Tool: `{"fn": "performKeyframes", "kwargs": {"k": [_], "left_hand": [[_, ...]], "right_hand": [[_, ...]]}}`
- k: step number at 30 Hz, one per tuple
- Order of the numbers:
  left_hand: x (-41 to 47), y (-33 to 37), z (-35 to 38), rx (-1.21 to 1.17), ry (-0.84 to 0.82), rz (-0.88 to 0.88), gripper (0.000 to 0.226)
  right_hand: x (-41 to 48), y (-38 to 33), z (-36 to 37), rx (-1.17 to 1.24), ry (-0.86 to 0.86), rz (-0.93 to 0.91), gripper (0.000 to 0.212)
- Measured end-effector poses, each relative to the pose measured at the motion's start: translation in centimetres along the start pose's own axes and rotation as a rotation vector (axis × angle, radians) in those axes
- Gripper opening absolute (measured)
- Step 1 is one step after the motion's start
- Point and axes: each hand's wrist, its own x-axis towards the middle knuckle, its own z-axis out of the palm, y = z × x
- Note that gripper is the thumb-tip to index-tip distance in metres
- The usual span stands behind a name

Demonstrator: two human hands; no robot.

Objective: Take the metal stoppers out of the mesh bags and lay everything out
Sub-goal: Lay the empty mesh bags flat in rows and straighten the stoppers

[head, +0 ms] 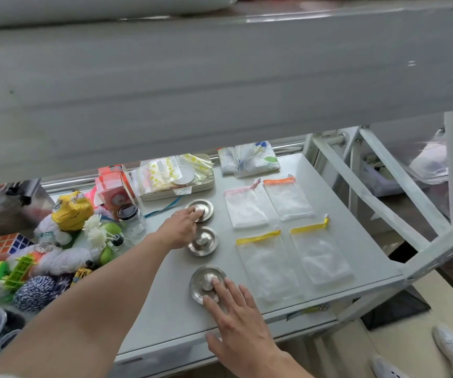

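Three round metal stoppers lie in a column on the grey shelf point(329, 203). My left hand point(177, 229) rests its fingertips on the knob of the far stopper point(206, 207). The middle stopper point(203, 241) lies free just right of that hand. My right hand point(236, 309) has fingers spread, touching the knob of the near stopper point(200, 282). To the right, several flat mesh bags lie in two rows: a pink-topped bag point(244, 207), an orange-topped bag point(288, 197) and two yellow-topped bags point(269, 266) point(319, 252).
A tray of plastic packets point(176, 178) and a folded printed cloth point(249, 158) sit at the shelf's back. A glass jar point(134, 219), toys, a puzzle cube point(7, 244) and yarn crowd the left. An upper shelf point(219, 77) overhangs. Metal frame struts point(383, 192) stand right.
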Motion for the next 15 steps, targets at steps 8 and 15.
{"fn": "performKeyframes", "kwargs": {"k": [8, 15], "left_hand": [[-0.8, -0.4, 0.7, -0.060, 0.099, -0.025, 0.054], [-4.3, -1.3, 1.1, -0.183, 0.197, -0.100, 0.055]], "right_hand": [[0.0, -0.5, -0.1, -0.016, 0.014, 0.017, 0.069], [-0.1, -0.9, -0.3, -0.044, 0.028, 0.036, 0.066]]}}
